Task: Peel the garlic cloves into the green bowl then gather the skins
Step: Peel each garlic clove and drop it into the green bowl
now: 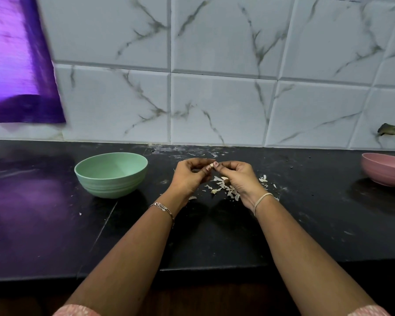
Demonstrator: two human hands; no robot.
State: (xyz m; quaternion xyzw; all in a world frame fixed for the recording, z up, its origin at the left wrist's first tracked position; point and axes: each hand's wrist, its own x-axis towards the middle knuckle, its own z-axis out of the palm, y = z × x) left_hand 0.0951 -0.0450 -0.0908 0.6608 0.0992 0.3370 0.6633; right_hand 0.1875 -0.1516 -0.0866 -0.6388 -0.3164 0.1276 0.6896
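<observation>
A small pale garlic clove (211, 165) is pinched between the fingertips of my left hand (191, 176) and my right hand (236, 177), held a little above the black counter (214, 236). Under and around my right hand lies a scatter of white garlic skins (224, 187), with one small unpeeled-looking piece among them. The green bowl (111, 174) stands to the left of my hands; the part of its inside that I see holds nothing. Whether the held clove still has skin on it is too small to tell.
A pink bowl (385, 169) stands at the far right, cut by the frame edge. A marble-tiled wall (214, 87) closes the back of the counter. A purple sheet (21, 65) hangs at the upper left. The counter's front edge runs below my forearms.
</observation>
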